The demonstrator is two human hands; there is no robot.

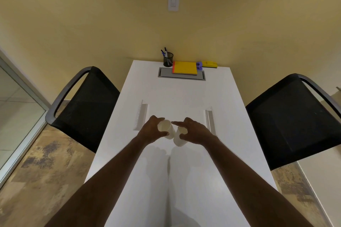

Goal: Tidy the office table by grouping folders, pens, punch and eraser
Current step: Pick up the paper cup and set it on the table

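At the far end of the white table (184, 94) a black mesh pen cup (168, 59) holds several pens. Beside it lies a stack of folders (185, 68), yellow on top with an orange edge. To its right sit a small purple punch (199, 65) and a yellow eraser (209, 64) against the wall. Mid-table, my left hand (150, 131) grips a white paper cup (165, 127) from above. My right hand (193, 132) grips a second white cup (178, 139) right next to it. The two cups touch or nearly touch.
A grey cable hatch (181, 76) lies under the folders. Two low white brackets (141, 114) (209, 119) flank my hands. Black mesh chairs stand at the left (86, 105) and right (293, 116) table edges. A glass partition is far left.
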